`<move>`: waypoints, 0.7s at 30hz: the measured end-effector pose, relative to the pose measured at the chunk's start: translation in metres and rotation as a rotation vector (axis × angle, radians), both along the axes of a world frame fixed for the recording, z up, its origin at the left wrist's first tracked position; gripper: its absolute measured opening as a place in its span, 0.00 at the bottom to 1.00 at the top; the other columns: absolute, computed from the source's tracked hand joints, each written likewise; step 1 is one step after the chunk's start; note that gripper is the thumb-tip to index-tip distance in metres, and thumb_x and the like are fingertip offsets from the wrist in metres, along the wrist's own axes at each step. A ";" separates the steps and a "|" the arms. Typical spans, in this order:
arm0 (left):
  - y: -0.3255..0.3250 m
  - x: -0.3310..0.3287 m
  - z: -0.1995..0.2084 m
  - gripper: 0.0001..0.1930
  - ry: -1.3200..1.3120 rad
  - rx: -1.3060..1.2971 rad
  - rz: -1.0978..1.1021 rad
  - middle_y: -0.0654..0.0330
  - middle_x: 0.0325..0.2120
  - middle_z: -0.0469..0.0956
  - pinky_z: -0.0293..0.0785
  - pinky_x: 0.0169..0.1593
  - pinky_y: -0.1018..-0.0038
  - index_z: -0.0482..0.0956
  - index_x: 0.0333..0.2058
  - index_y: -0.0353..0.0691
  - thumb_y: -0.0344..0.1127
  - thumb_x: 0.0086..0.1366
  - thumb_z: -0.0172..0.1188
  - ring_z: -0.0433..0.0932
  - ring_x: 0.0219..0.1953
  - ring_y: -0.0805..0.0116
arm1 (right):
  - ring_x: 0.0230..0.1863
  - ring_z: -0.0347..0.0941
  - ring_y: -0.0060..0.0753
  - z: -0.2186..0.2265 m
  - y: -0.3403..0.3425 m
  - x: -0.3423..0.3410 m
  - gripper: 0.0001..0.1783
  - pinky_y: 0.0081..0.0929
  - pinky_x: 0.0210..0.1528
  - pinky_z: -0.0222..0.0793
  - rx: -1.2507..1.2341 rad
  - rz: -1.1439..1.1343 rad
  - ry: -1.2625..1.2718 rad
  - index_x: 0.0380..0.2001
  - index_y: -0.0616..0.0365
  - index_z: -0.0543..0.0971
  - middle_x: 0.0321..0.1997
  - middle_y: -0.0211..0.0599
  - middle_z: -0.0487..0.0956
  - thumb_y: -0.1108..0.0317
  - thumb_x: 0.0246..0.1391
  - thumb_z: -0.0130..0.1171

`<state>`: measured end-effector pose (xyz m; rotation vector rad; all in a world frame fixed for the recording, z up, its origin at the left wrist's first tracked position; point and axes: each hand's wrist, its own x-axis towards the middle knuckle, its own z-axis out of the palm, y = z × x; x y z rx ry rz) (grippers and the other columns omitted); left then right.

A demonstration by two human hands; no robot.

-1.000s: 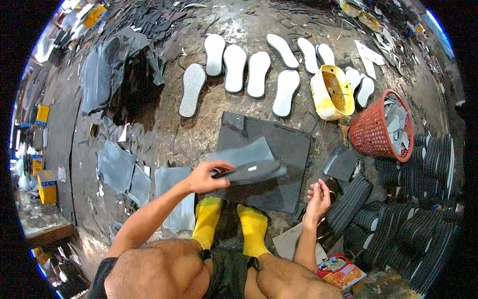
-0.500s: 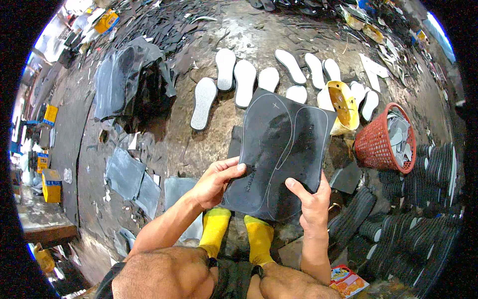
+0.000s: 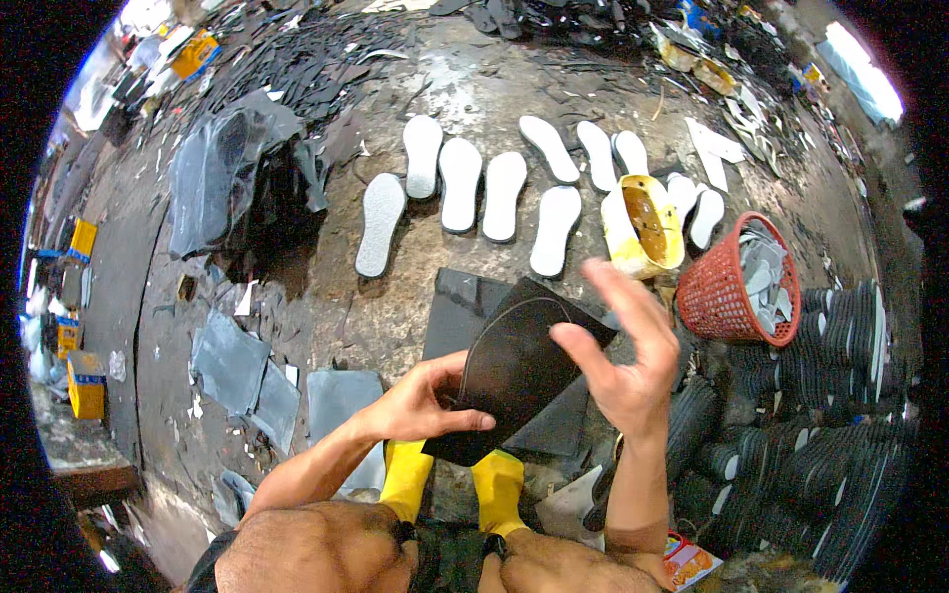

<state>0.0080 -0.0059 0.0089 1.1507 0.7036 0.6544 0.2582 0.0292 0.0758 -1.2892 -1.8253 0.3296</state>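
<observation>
My left hand (image 3: 430,400) grips the lower left part of a black rubber-like sheet (image 3: 524,361), thumb on top and fingers beneath. The sheet is bent upward into a curve, and a drawn outline shows along its top. At its right edge, my right hand (image 3: 633,371) has its thumb and fingers spread apart; whether the thumb touches the sheet I cannot tell. Under the held sheet, a dark flat sheet (image 3: 457,308) lies on the floor. Beyond it are several white-topped shoe soles (image 3: 461,186), laid out in a loose group.
A yellow container (image 3: 647,227) with brown residue stands right of the soles, beside a red basket (image 3: 712,287) of grey scraps. Stacked black soles (image 3: 801,465) fill the right side. Grey sheets (image 3: 229,361) and a plastic-covered pile (image 3: 232,168) lie left; dark offcuts (image 3: 297,74) cover the far floor.
The sheet, flat and held by both hands before, is now bent and turned in my left hand. My right hand has come off its lower right edge and moved up, fingers spreading.
</observation>
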 end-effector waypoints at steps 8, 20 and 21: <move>-0.011 -0.003 0.004 0.25 0.067 0.047 0.104 0.60 0.45 0.84 0.77 0.52 0.72 0.74 0.57 0.35 0.26 0.62 0.71 0.80 0.47 0.75 | 0.47 0.85 0.44 0.010 -0.010 -0.017 0.12 0.34 0.46 0.81 0.217 0.126 0.048 0.34 0.55 0.85 0.47 0.43 0.86 0.75 0.44 0.75; -0.012 -0.013 0.014 0.25 0.111 0.156 -0.041 0.59 0.47 0.84 0.77 0.54 0.72 0.75 0.58 0.35 0.26 0.62 0.70 0.80 0.50 0.74 | 0.35 0.85 0.28 0.022 -0.011 -0.010 0.08 0.23 0.40 0.79 -0.298 0.057 0.405 0.32 0.63 0.87 0.35 0.42 0.88 0.78 0.46 0.75; -0.013 -0.011 0.015 0.26 0.143 0.130 -0.053 0.59 0.47 0.83 0.76 0.55 0.72 0.74 0.58 0.35 0.26 0.62 0.70 0.80 0.50 0.73 | 0.33 0.82 0.22 0.019 -0.010 -0.011 0.07 0.20 0.39 0.77 -0.460 0.012 0.611 0.30 0.63 0.87 0.32 0.38 0.87 0.78 0.46 0.75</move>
